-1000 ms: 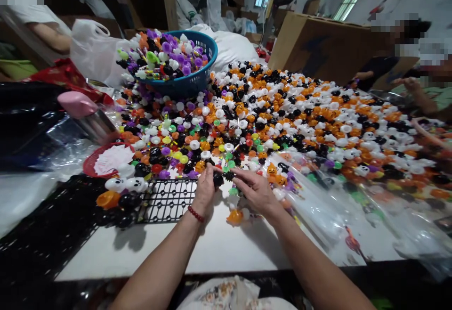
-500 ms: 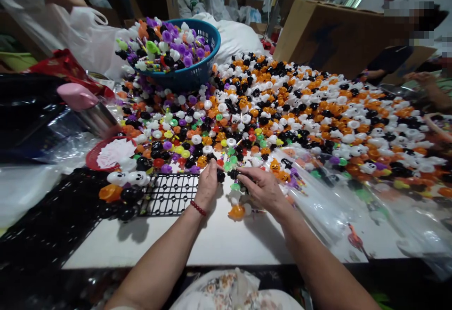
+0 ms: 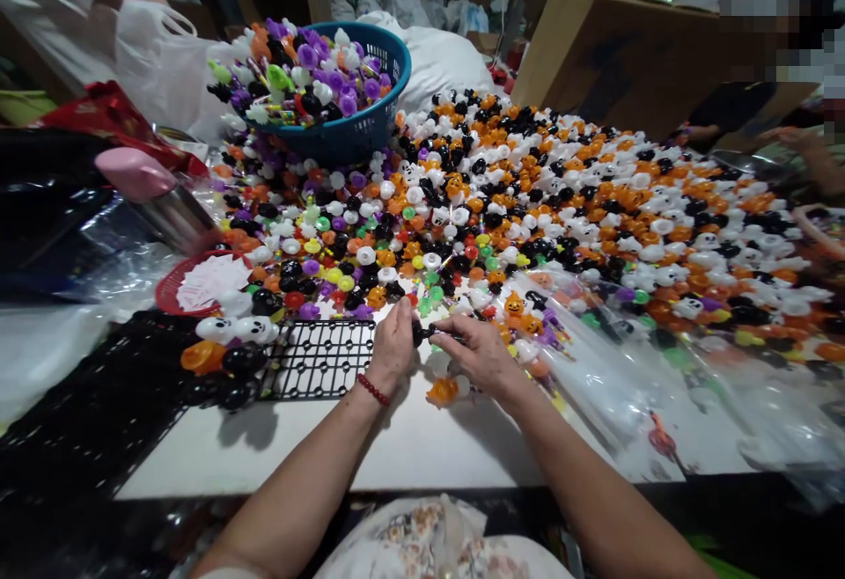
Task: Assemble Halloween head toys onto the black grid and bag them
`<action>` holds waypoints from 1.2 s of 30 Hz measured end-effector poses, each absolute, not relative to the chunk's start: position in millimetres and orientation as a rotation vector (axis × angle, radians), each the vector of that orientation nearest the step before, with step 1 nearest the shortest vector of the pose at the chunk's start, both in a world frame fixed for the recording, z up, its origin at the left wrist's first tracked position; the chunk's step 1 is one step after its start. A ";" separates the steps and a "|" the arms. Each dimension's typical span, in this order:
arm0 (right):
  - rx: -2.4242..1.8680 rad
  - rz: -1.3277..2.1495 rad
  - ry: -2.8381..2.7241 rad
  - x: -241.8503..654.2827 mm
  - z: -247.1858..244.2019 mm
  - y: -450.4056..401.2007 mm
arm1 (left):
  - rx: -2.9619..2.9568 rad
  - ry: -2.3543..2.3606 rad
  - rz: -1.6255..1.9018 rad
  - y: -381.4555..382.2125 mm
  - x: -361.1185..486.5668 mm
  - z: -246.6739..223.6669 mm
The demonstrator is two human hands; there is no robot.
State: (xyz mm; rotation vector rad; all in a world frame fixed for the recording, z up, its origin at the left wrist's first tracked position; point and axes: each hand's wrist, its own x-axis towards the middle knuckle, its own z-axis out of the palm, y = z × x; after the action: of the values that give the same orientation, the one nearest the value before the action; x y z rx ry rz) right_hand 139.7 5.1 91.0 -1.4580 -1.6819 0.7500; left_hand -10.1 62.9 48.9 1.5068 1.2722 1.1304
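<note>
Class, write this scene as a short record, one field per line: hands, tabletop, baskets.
Left hand: holds a small black piece
Right hand: pinches a dark part by that piece; whether joined, unclear
Wrist: red bead bracelet, left
Tabletop: white; black grid beside the left hand
Beyond the hands: heap of mostly orange, white and black figures
Blue basket: heaped with mixed pieces, many purple
Red basket: paper slips

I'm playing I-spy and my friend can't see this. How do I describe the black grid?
Find the white tabletop near the bottom, then the left hand wearing a red bracelet. Just left of it lies the black grid: flat, with white showing through its holes, unlike the rounded toys at its left end.
</note>
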 end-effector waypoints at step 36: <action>-1.771 0.069 -2.509 130.3 92.7 86.0 | 2.344 1.906 0.755 90.4 -40.2 36.0</action>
State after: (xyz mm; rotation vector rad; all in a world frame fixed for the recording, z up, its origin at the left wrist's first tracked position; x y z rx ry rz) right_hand 130.3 86.0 92.7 -1.7714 -2.5094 0.0687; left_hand -40.2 90.4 36.0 2.3438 1.9064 0.7550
